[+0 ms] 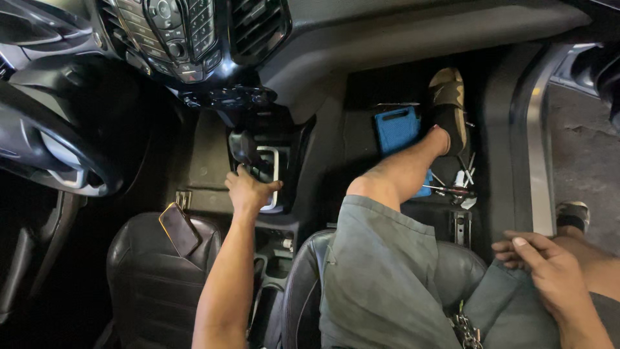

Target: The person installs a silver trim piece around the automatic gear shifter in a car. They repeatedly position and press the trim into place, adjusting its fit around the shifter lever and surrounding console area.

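While the person sits sideways on the grey leather car seat (452, 271), the left hand (248, 192) reaches to the black gear stick (244, 147) in the middle of the car. Its fingers curl around the base of the gear stick, just below the knob, so the grip looks tight. The right hand (546, 268) rests half open on the grey shorts (387, 278), far to the right of the gear stick, holding nothing. A black phone (180, 229) lies on the other seat, just left of the gear stick. A blue flat pad (396, 129) lies on the floor mat to the right of the gear stick, under the sandalled foot (448, 106).
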